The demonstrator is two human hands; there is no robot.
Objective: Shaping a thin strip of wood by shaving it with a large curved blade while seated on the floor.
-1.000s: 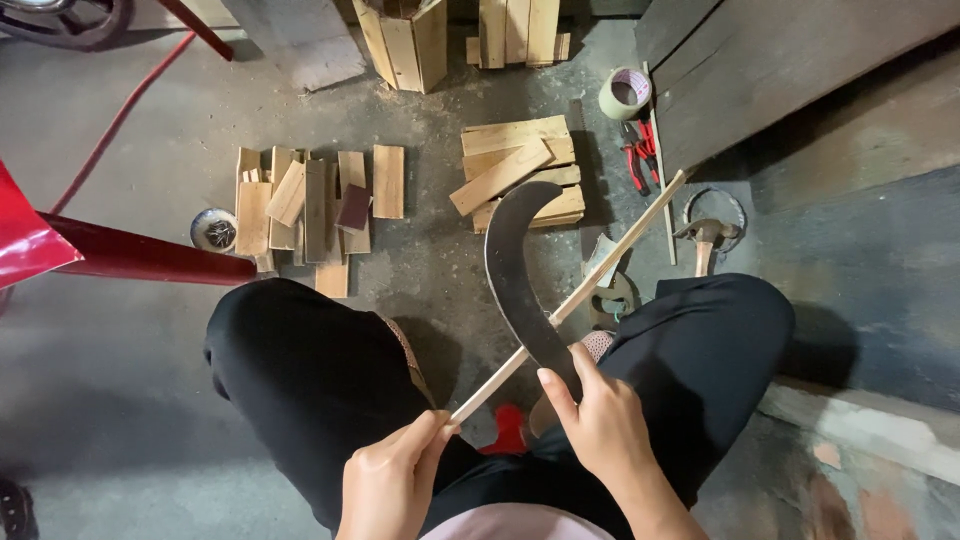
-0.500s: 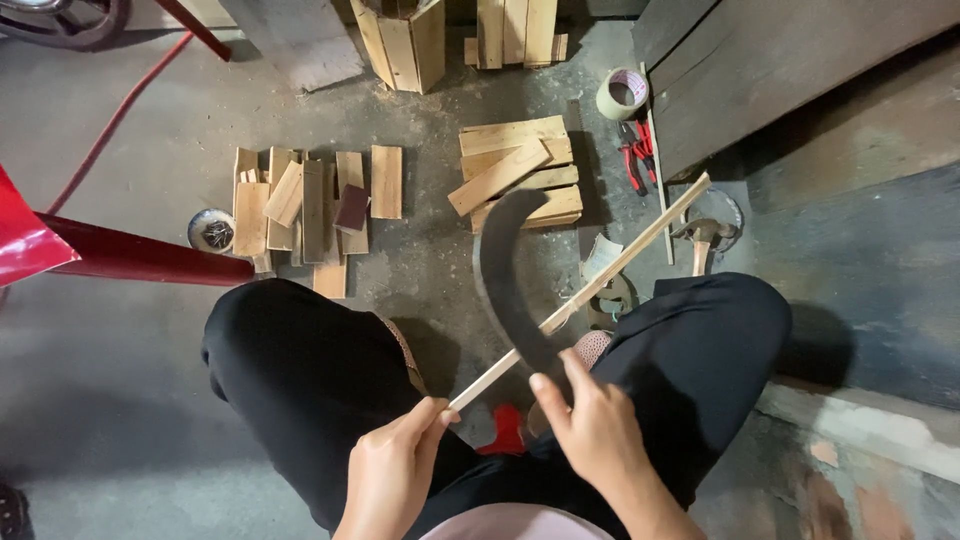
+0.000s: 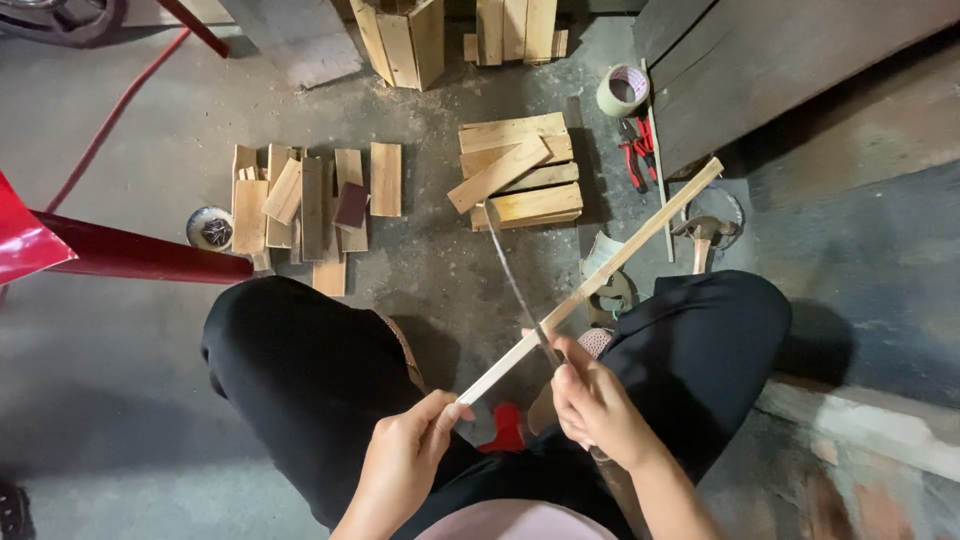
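Thin wooden strip (image 3: 590, 285) runs from lap toward 1 o'clock; left hand (image 3: 405, 465) pinches its near end. Right hand (image 3: 590, 405) clasps curved knife (image 3: 515, 285), blade edge-on across strip. Judgement: shallow angle, strokes away from knees.

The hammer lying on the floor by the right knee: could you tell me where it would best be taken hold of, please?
Probably by the wooden handle of the hammer, coming from above. The handle runs from the head towards the person's right knee, and its near end seems to slip under that knee, so the bare stretch just below the metal head is the likely grip.
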